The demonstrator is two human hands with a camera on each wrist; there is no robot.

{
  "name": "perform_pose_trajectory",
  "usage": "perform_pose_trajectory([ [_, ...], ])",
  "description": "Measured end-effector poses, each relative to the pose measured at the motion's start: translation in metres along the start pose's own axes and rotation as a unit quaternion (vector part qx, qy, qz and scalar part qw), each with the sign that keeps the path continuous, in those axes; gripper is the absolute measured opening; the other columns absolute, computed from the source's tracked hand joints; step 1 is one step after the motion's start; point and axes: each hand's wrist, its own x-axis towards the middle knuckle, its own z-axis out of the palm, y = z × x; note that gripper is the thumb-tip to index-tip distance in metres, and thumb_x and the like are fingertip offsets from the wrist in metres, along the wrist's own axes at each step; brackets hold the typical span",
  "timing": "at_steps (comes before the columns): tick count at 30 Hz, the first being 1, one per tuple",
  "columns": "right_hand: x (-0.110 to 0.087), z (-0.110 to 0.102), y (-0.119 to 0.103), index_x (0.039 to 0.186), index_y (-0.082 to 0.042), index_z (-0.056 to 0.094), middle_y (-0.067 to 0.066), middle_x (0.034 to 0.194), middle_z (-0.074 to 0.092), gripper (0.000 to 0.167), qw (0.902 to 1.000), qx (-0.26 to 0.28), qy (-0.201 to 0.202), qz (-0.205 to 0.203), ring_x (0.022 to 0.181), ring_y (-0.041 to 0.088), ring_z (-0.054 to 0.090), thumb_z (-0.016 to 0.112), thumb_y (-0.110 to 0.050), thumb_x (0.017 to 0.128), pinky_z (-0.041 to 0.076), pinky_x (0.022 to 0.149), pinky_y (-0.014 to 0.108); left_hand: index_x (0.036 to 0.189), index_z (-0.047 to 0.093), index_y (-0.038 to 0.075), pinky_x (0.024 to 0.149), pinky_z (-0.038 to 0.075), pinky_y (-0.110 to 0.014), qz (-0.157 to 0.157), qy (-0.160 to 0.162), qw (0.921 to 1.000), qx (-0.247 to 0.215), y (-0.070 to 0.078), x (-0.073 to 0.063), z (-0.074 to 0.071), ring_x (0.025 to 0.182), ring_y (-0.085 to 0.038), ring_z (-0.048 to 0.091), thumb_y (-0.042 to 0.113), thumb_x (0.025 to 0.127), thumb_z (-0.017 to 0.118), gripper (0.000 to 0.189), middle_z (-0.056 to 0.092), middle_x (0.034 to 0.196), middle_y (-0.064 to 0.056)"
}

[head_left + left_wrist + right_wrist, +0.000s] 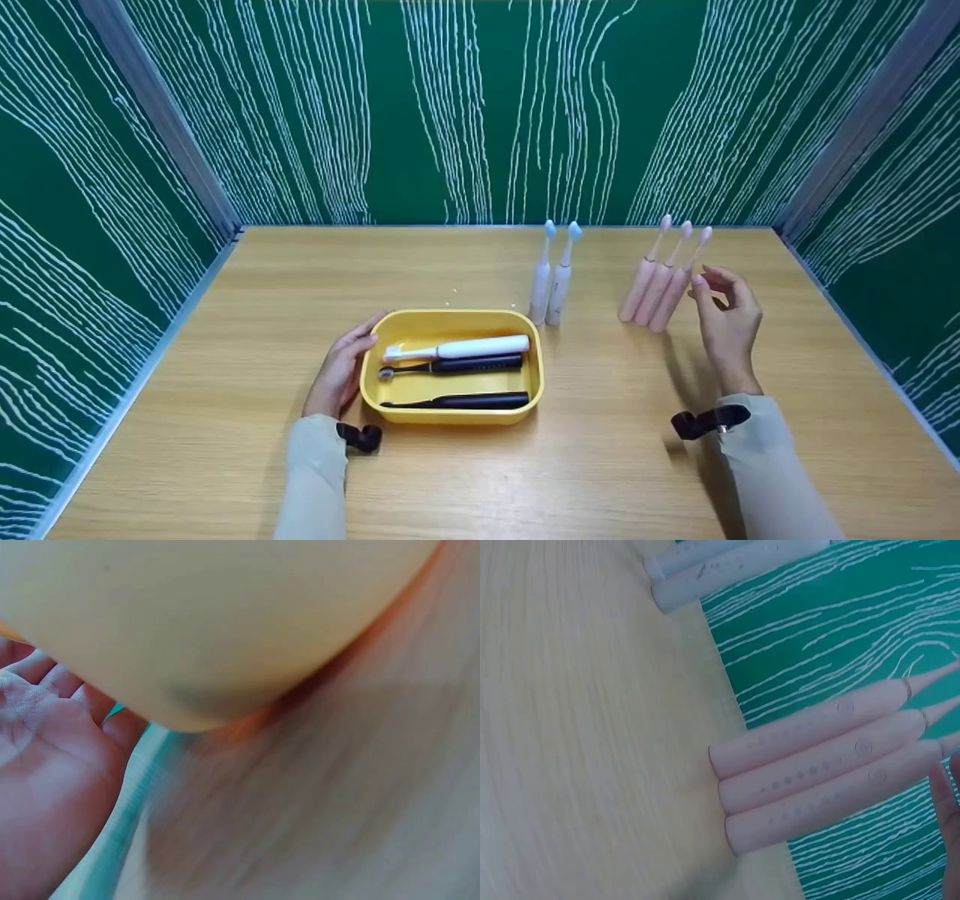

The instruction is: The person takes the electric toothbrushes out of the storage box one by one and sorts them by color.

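Observation:
A yellow bin (450,417) sits on the table. Inside it lie a white electric toothbrush (484,346) and two black ones, the upper (480,364) and the lower (484,400). My left hand (341,373) rests along the bin's left outer wall; in the left wrist view its palm (56,765) shows beside the wall. Three pink electric toothbrushes (825,757) stand upright side by side at the right. My right hand (727,322) is beside the rightmost one, thumb and forefinger by its neck; whether they touch it I cannot tell. Most of that hand is outside the right wrist view.
Two pale electric toothbrushes (559,294) with blue heads stand upright just behind the bin's right corner. White crumbs (454,290) lie behind the bin. Green panels (502,150) with pale wavy lines enclose the wooden table (600,465) at the back and sides.

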Motion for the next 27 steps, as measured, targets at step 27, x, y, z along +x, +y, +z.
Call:
perform_pose_trajectory([
  [27,-0.025,0.037,-0.042,0.112,0.004,0.066,-0.011,0.094,0.066,0.025,0.9804,0.066,-0.135,-0.127,0.085,0.006,0.064,0.065,-0.004,0.089,0.054,0.078,0.013,0.149,0.028,-0.002,0.119,0.023,-0.036,0.005,-0.009,0.9985,0.054,0.005,-0.003,0.004,0.143,-0.025,0.027,0.002,0.098,0.034,0.051,0.025,0.158,-0.013],
])
